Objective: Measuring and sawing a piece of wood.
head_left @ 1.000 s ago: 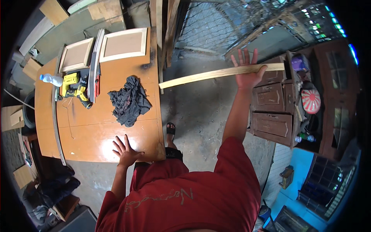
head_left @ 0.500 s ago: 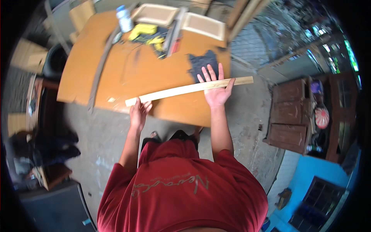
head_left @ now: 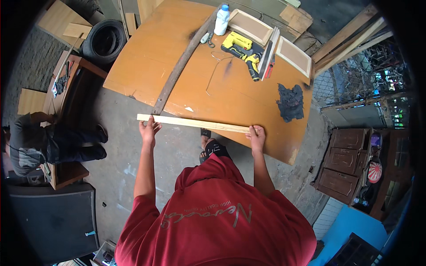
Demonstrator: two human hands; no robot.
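Note:
A pale, narrow wooden strip [head_left: 195, 122] spans the space between my two hands, above the near edge of the orange-brown table [head_left: 146, 71]. My left hand [head_left: 149, 132] grips it near its left end, thumb on top and the other fingers beneath. At the strip's right end, my right hand [head_left: 256, 139] pinches it between thumb and fingers. A dark wooden bar [head_left: 186, 57] lies along the table, its near end just beyond my left hand. To the right, beyond my right hand, rests a crumpled dark cloth [head_left: 290, 103].
Toward the table's far side are a yellow-black power tool [head_left: 242, 51], a white bottle with blue cap [head_left: 222, 20] and two framed panels [head_left: 294, 55]. A person [head_left: 40, 142] stands at the left near a wooden cabinet [head_left: 71, 84]. A brown cabinet [head_left: 344, 162] is at right.
My right hand, earlier spread flat under the strip, has closed on its right end. The strip now slopes slightly down to the right. The view has turned, so the table appears farther right.

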